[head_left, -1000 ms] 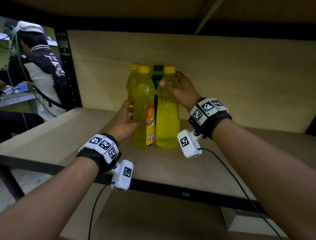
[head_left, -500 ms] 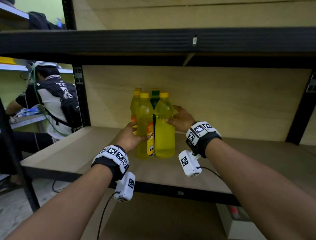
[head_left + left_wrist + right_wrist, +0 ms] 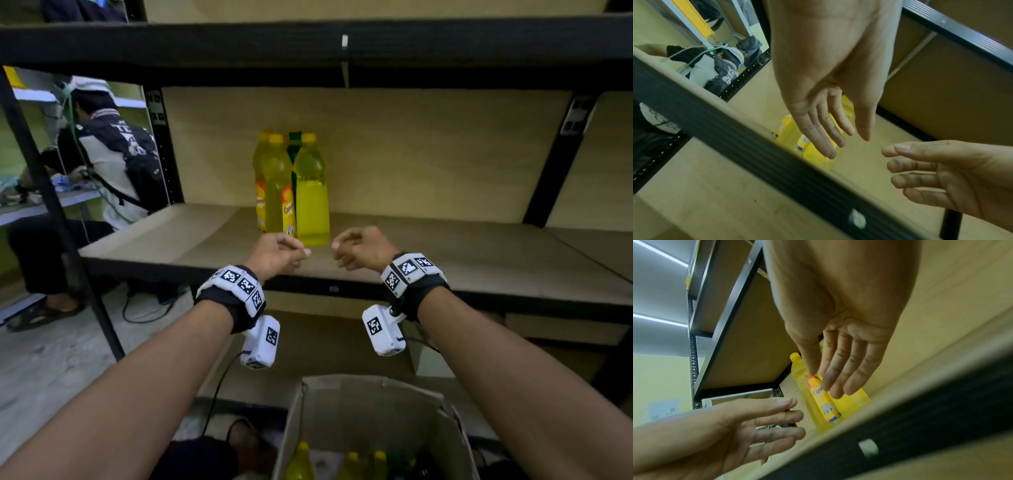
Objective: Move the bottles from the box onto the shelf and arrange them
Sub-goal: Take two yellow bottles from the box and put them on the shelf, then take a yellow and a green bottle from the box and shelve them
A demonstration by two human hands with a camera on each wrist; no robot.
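Several bottles stand close together on the wooden shelf (image 3: 445, 253): two yellow ones in front (image 3: 279, 192) (image 3: 311, 202), another yellow one (image 3: 260, 178) and a green-capped one (image 3: 294, 147) behind. My left hand (image 3: 277, 251) and right hand (image 3: 361, 248) hover side by side at the shelf's front edge, apart from the bottles and holding nothing. Both wrist views show relaxed, nearly straight fingers (image 3: 826, 129) (image 3: 840, 369) with the yellow bottles (image 3: 816, 155) (image 3: 824, 399) beyond them. The cardboard box (image 3: 373, 411) below holds more yellow-capped bottles (image 3: 301, 459).
A black metal beam (image 3: 342, 44) of the shelf above runs overhead, and black uprights (image 3: 555, 164) frame the bay. Another person (image 3: 113, 154) sits at the left behind the rack. Bare shelf board stretches to the right of the bottles.
Both hands have let go of the front bottles and drawn back to the shelf's front edge. The head view has pulled back and down, bringing the box into sight.
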